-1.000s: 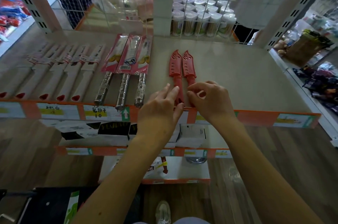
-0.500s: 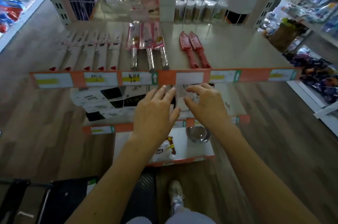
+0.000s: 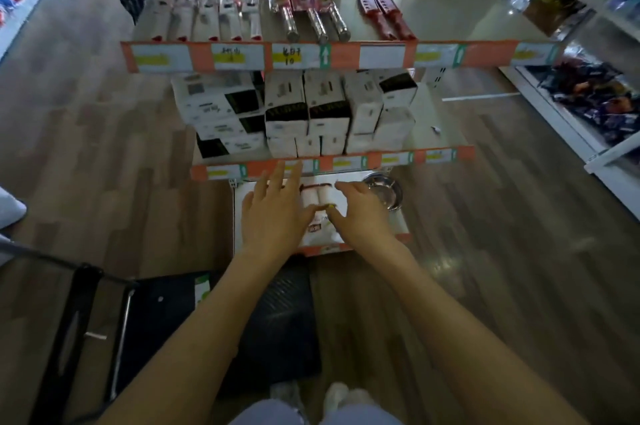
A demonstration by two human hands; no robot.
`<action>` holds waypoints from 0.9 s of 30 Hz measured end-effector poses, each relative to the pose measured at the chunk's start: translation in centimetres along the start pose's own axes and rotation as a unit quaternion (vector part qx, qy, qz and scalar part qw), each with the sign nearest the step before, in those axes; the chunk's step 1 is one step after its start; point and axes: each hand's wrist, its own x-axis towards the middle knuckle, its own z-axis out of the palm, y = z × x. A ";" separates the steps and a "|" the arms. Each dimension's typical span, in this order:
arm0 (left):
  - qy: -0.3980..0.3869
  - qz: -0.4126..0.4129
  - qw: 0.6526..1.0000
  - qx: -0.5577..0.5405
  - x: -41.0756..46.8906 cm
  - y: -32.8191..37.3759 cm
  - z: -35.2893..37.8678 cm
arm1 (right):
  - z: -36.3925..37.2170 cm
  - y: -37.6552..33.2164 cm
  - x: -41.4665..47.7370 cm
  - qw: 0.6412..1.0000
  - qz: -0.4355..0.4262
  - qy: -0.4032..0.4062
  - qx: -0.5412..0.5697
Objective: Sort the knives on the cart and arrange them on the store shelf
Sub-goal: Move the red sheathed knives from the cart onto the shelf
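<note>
Both hands hang empty in front of the lower shelves: the left hand (image 3: pixel 273 216) has straight, spread fingers, and the right hand (image 3: pixel 362 216) is loosely relaxed. The two red sheathed knives (image 3: pixel 386 13) lie side by side on the pale top shelf (image 3: pixel 450 22), well above and beyond the hands. Their long axes run front to back, with the handles towards the orange-edged front. The black metal cart (image 3: pixel 156 317) sits low on the person's left, so the left hand is nearer for the next pick. Whether any knives remain in the cart cannot be made out.
</note>
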 end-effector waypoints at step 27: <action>-0.145 -0.118 0.981 0.049 -15.0 -8.8 14.4 | 15.9 7.1 -11.0 0.990 -0.018 -0.134 -0.042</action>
